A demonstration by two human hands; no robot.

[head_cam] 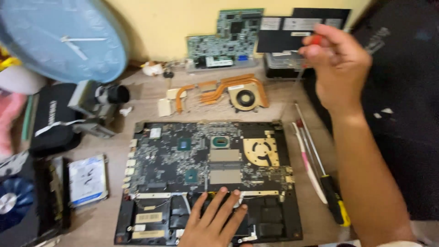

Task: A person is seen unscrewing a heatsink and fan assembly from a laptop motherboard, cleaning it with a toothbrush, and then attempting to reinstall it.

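An opened laptop base [208, 176] lies on the wooden floor with its dark motherboard [201, 155] exposed. My left hand [215, 222] rests flat with spread fingers on the lower middle of the base. My right hand [338, 66] is raised at the upper right, closed around a red-handled screwdriver [315, 39] whose thin shaft points down toward the floor beside the laptop.
A copper heatpipe with fan [228, 93] lies behind the laptop, a green circuit board [226, 39] and a black panel [297, 27] lean on the wall. A yellow-black screwdriver [331, 196] and thin tools lie right. Hard drive [88, 179], black pouch [52, 116], round clock [59, 39] sit left.
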